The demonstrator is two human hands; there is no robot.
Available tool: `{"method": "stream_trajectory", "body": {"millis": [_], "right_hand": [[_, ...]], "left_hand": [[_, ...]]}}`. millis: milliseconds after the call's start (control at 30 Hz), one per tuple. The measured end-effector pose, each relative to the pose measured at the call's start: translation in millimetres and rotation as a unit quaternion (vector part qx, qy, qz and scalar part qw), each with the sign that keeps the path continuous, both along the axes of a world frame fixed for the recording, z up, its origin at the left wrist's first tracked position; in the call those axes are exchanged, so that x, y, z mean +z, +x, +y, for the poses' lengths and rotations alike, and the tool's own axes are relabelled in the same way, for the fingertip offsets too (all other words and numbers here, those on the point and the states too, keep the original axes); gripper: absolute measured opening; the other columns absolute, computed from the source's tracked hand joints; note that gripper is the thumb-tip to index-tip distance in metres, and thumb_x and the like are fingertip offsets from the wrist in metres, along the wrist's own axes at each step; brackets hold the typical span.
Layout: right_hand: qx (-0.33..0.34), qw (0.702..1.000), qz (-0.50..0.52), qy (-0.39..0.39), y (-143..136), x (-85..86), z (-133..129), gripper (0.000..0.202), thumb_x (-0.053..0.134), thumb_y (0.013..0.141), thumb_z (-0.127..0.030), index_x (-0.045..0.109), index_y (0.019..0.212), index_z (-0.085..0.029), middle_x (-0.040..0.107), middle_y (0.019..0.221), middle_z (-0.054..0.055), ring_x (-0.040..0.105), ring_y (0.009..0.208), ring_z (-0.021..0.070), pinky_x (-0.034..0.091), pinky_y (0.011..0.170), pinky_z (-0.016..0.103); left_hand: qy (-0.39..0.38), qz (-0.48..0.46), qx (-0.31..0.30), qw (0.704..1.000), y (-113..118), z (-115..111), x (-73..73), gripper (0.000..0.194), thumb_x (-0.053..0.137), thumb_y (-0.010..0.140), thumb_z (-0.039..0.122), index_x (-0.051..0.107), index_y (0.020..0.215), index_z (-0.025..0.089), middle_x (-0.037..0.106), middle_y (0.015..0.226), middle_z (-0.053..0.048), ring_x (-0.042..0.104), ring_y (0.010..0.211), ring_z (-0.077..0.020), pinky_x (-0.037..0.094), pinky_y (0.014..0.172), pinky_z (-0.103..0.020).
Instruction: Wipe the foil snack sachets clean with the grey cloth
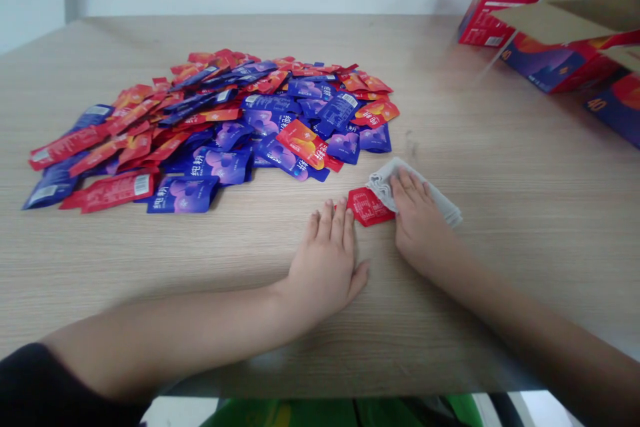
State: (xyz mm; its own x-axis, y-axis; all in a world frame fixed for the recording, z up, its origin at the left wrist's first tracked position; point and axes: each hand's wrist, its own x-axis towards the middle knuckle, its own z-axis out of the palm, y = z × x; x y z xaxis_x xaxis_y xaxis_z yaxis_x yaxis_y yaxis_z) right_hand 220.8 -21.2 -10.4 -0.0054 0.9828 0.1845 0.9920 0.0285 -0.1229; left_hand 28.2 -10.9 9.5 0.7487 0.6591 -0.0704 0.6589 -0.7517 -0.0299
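Note:
A single red packet lies flat on the wooden table, back side up with small white print. The fingertips of my left hand rest on its left end, fingers stretched out and thumb apart. My right hand presses a folded whitish cloth down over the packet's right part, fingers lying flat on the cloth. The cloth hides that part of the packet. Beyond my left hand spreads a large heap of red packets and blue packets.
At the back right stand open cardboard boxes: a red one near the wall and a blue and red one with raised flaps. Another blue box is cut off by the right edge. The table's front edge runs just below my forearms.

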Motion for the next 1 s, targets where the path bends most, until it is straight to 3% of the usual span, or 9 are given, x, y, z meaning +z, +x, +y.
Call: {"method": "stream_trajectory", "body": {"millis": [367, 467, 633, 733, 1000], "right_hand": [[0.099, 0.994, 0.039, 0.016, -42, -7.3, -2, 0.059, 0.031, 0.085, -0.009, 0.040, 0.141, 0.002, 0.032, 0.154, 0.024, 0.022, 0.146, 0.0294, 0.025, 0.118, 0.051], [0.085, 0.995, 0.043, 0.024, -31, -8.1, 0, 0.060, 0.031, 0.082, -0.007, 0.042, 0.140, 0.001, 0.033, 0.154, 0.022, 0.023, 0.146, 0.0285, 0.026, 0.118, 0.052], [-0.007, 1.000, 0.013, 0.025, -1, -8.3, 3, 0.063, 0.034, 0.076, -0.002, 0.039, 0.138, 0.009, 0.033, 0.151, 0.031, 0.024, 0.145, 0.0338, 0.027, 0.116, 0.054], [-0.021, 1.000, 0.003, 0.023, 5, -9.2, 4, 0.062, 0.033, 0.077, 0.000, 0.038, 0.138, 0.010, 0.033, 0.150, 0.032, 0.024, 0.145, 0.0337, 0.029, 0.116, 0.053], [0.078, 0.996, 0.003, 0.042, -38, -11.8, 0, 0.056, 0.029, 0.087, -0.006, 0.041, 0.140, 0.005, 0.033, 0.152, 0.027, 0.022, 0.146, 0.0317, 0.026, 0.118, 0.051]], "left_hand": [[0.000, 0.005, 0.003, 1.000, 1, 0, 0.1, 0.073, 0.037, 0.092, 0.046, 0.037, 0.144, -0.006, 0.034, 0.150, -0.029, 0.028, 0.141, -0.0428, 0.030, 0.113, -0.054], [0.004, 0.005, 0.005, 1.000, 2, 0, -0.2, 0.073, 0.034, 0.094, 0.047, 0.035, 0.145, -0.005, 0.031, 0.152, -0.028, 0.028, 0.142, -0.0419, 0.030, 0.113, -0.053], [0.003, 0.012, 0.006, 1.000, 2, 0, 0.6, 0.075, 0.035, 0.094, 0.048, 0.032, 0.147, -0.004, 0.028, 0.153, -0.028, 0.027, 0.142, -0.0420, 0.030, 0.113, -0.052], [-0.003, 0.010, 0.011, 1.000, 3, -1, -0.1, 0.075, 0.036, 0.094, 0.048, 0.031, 0.147, -0.005, 0.026, 0.154, -0.028, 0.026, 0.142, -0.0424, 0.030, 0.114, -0.052], [0.001, -0.013, 0.009, 1.000, 2, -1, -2.8, 0.074, 0.040, 0.091, 0.045, 0.037, 0.144, -0.006, 0.031, 0.151, -0.029, 0.028, 0.142, -0.0436, 0.029, 0.113, -0.054]]}}
